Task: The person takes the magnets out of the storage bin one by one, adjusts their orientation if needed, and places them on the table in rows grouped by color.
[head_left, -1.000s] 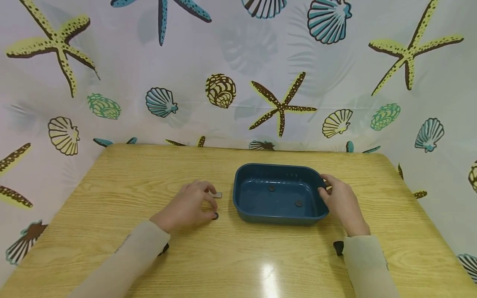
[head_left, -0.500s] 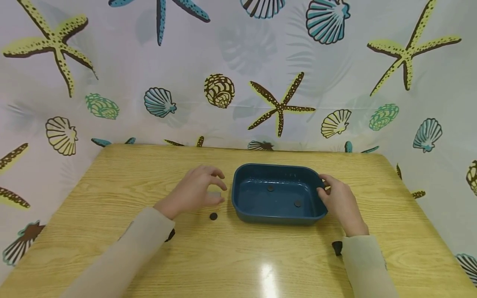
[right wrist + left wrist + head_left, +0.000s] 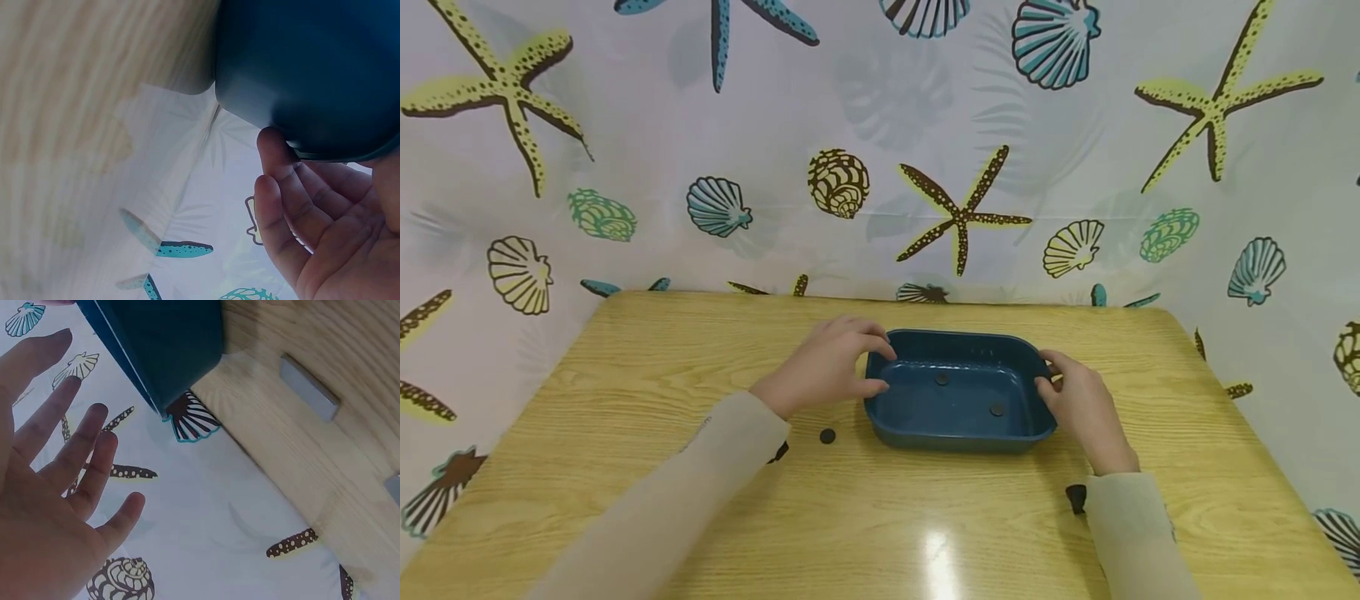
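Note:
A dark blue rectangular basin [image 3: 958,443] stands on the wooden table, with two dark round discs, one [image 3: 942,379] farther back and one [image 3: 997,410] nearer the right, on its floor. My right hand [image 3: 1081,404] grips its right rim, fingers [image 3: 275,150] against the outer wall. My left hand [image 3: 831,367] is over the left rim, its thumb and fingers spread apart. In the left wrist view its palm faces the camera and holds nothing. Another dark disc [image 3: 827,436] lies on the table below the left wrist.
The left wrist view shows a grey rectangular block [image 3: 309,387] on the table and part of a second grey piece [image 3: 394,486] at the frame's edge. A white curtain [image 3: 775,125] printed with shells and starfish hangs behind the table [image 3: 880,525] and at its sides.
My left hand has left the disc on the table and moved back and right, past the grey block, to the basin's left rim. My right hand keeps its grip on the basin.

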`<state>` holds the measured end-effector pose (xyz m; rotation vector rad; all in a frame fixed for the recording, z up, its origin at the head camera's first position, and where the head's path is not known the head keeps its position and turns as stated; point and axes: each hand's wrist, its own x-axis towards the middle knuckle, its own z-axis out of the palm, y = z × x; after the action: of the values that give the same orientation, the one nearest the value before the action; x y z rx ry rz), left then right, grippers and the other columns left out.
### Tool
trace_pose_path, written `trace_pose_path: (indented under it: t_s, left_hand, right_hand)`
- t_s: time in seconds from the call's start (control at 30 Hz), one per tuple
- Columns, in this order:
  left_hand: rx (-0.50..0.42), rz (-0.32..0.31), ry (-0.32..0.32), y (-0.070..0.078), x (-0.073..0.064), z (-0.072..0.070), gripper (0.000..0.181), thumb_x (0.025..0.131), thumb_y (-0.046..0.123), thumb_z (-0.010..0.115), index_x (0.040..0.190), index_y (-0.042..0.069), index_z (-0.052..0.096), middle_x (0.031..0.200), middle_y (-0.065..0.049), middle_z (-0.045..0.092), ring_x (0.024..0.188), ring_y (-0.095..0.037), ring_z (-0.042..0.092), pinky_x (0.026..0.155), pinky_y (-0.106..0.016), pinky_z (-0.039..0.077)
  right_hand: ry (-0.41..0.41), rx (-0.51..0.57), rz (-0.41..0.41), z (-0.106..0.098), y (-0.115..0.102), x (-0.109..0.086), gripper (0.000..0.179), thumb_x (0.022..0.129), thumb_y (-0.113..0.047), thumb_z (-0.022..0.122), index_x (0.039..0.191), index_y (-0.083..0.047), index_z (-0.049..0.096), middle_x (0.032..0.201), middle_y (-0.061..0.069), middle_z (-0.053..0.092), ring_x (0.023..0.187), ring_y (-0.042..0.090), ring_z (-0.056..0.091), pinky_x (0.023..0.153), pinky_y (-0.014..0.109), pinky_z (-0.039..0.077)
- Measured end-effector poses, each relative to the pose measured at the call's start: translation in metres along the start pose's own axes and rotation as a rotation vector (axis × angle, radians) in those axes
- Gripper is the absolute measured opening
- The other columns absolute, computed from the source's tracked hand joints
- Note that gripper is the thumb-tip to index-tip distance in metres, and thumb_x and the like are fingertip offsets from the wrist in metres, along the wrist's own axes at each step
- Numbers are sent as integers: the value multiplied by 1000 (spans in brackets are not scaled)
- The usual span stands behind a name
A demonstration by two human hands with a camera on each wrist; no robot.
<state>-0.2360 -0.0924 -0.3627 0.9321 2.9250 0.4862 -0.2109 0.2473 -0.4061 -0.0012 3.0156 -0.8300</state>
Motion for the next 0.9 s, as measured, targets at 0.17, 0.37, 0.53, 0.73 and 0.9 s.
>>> trace_pose_path:
  t_s: [0.17, 0.37, 0.53, 0.73, 0.9]
  left_hand:
    - [-5, -10, -48, 7, 15, 4, 41, 91, 34, 80, 129, 20, 72, 146, -7, 58, 141, -33, 48, 120, -59, 35]
    - [-19, 11, -74, 12, 31, 13, 45, 91, 33, 80, 132, 16, 70, 146, -9, 59, 139, -33, 52, 120, -55, 38]
    - [-27, 43, -88, 16, 41, 25, 47, 91, 33, 80, 133, 14, 70, 143, -9, 62, 136, -32, 55, 117, -48, 45]
    - [-82, 34, -102, 21, 50, 36, 44, 92, 31, 78, 132, 13, 70, 143, -10, 61, 137, -32, 52, 115, -48, 46]
    - [-157, 1, -119, 21, 55, 46, 42, 94, 29, 77, 132, 13, 69, 145, -9, 59, 138, -32, 51, 113, -49, 48]
  right_hand:
    - [1, 3, -2, 0, -1, 0, 48, 106, -15, 57, 152, -3, 48, 137, 27, 62, 115, 38, 69, 89, 49, 60]
    - [1, 3, -4, -1, -1, 1, 48, 106, -15, 57, 152, -3, 48, 137, 27, 62, 115, 38, 69, 89, 49, 60]
    - [-2, -3, -3, -1, -1, 1, 49, 106, -15, 57, 152, -3, 48, 138, 27, 62, 115, 38, 69, 88, 48, 61]
    - [-8, 0, 1, -1, -1, 1, 49, 106, -15, 57, 152, -3, 48, 138, 27, 62, 115, 38, 69, 87, 48, 60]
    - [-9, 0, 8, -1, -1, 0, 49, 106, -15, 57, 152, -3, 47, 138, 27, 62, 115, 38, 69, 88, 48, 60]
